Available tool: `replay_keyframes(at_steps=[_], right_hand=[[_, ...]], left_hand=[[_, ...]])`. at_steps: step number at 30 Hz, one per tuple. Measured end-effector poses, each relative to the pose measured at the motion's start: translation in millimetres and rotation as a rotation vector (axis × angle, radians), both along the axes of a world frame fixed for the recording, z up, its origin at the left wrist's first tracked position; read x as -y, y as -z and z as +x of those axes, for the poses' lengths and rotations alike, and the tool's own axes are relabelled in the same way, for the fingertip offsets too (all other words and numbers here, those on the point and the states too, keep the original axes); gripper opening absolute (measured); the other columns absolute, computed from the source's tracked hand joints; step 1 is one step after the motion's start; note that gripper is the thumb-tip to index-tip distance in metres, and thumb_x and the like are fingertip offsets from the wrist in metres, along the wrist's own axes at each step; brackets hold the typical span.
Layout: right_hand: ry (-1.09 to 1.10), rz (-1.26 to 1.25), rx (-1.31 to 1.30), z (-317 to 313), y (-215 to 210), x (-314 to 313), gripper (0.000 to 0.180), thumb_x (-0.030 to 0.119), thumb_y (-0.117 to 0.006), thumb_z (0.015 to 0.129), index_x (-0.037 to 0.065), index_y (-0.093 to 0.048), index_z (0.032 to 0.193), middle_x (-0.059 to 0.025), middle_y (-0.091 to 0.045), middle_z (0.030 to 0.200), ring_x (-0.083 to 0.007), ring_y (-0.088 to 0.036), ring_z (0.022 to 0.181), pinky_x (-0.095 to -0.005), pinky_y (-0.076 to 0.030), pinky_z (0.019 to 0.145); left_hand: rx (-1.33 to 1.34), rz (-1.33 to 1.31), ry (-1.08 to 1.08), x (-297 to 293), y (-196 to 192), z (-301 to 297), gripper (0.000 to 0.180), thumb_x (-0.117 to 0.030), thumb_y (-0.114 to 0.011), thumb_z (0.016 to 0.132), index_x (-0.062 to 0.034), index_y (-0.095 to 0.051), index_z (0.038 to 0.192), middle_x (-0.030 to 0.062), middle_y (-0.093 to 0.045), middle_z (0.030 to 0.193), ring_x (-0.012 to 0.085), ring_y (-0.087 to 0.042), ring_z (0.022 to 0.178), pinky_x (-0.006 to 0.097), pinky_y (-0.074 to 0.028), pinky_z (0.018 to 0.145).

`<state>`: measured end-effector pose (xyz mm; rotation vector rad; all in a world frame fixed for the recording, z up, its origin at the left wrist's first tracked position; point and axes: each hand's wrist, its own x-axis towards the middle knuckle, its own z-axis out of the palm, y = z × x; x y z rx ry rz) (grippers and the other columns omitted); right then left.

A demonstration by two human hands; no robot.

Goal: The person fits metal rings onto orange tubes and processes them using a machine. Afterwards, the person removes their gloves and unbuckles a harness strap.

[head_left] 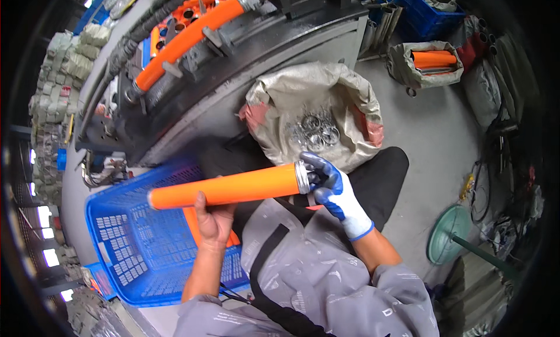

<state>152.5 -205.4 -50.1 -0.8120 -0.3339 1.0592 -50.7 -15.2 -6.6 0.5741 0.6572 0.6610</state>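
Observation:
An orange tube point(245, 186) lies almost level across my lap, its right end slightly higher. My bare left hand point(213, 223) grips it from below, left of the middle, with the thumb on the near side. A silvery metal ring point(301, 177) sits around the tube's right end. My right hand point(331, 188), in a blue-and-white glove, has its fingers curled at that ring; part of the fingertips is hidden behind the end. Beyond, an open woven sack point(291, 83) holds several loose metal rings point(318, 133).
A blue plastic basket point(105, 243) with an orange piece point(193, 225) stands at left. On the dark machine bench point(233, 63) lies another orange tube point(186, 45). A second sack point(402, 71) with orange tubes stands far right, and a round green stand point(449, 235) at right.

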Motion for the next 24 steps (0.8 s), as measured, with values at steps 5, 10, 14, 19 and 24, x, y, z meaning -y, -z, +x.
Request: replay_keyframes(at_steps=[5, 10, 14, 19, 24], right_hand=[[0.078, -0.015, 0.041, 14, 29, 14, 0.071, 0.034, -0.073, 0.085, -0.002, -0.042, 0.138, -0.0106, -0.057, 0.127, -0.0128, -0.06, 0.099, -0.0259, -0.049, 0.085], [0.133, -0.232, 0.029, 11, 54, 25, 0.047, 0.027, -0.059, 0.096, -0.003, -0.05, 0.131, -0.0106, -0.063, 0.118, -0.0122, -0.062, 0.089, -0.0247, -0.051, 0.077], [0.251, -0.348, -0.078, 4, 64, 36, 0.044, 0.03, -0.054, 0.098, -0.002, -0.052, 0.128, -0.0128, -0.065, 0.112, -0.0136, -0.064, 0.082, -0.0247, -0.052, 0.071], [0.271, -0.368, -0.102, 4, 77, 41, 0.043, 0.03, -0.054, 0.098, -0.002, -0.053, 0.128, -0.0127, -0.066, 0.108, -0.0158, -0.065, 0.082, -0.0269, -0.052, 0.072], [0.284, -0.437, -0.128, 8, 82, 41, 0.041, 0.03, -0.054, 0.098, -0.001, -0.055, 0.124, -0.0121, -0.066, 0.107, -0.0168, -0.065, 0.082, -0.0282, -0.053, 0.071]], left_hand=[[0.085, -0.096, 0.01, -15, 3, 20, 0.042, -0.037, -0.064, 0.091, -0.004, -0.057, 0.116, 0.0109, -0.061, 0.12, 0.0275, -0.058, 0.113, 0.046, -0.051, 0.097], [0.114, -0.007, 0.031, -50, 3, 48, 0.03, -0.026, -0.064, 0.092, -0.0043, -0.06, 0.112, 0.0092, -0.063, 0.118, 0.0226, -0.058, 0.112, 0.042, -0.046, 0.102], [0.138, 0.119, 0.07, -89, -13, 115, 0.023, -0.017, -0.062, 0.093, -0.0045, -0.061, 0.112, 0.0085, -0.063, 0.118, 0.0218, -0.056, 0.114, 0.04, -0.038, 0.108], [0.2, 0.27, -0.067, -167, -37, 197, 0.035, -0.027, -0.067, 0.09, -0.0102, -0.058, 0.119, 0.0041, -0.061, 0.118, 0.0191, -0.052, 0.117, 0.038, -0.036, 0.107], [0.13, 0.28, -0.2, -217, -65, 259, 0.048, -0.04, -0.069, 0.086, -0.0126, -0.056, 0.123, 0.0025, -0.06, 0.122, 0.0189, -0.049, 0.121, 0.042, -0.026, 0.11]])
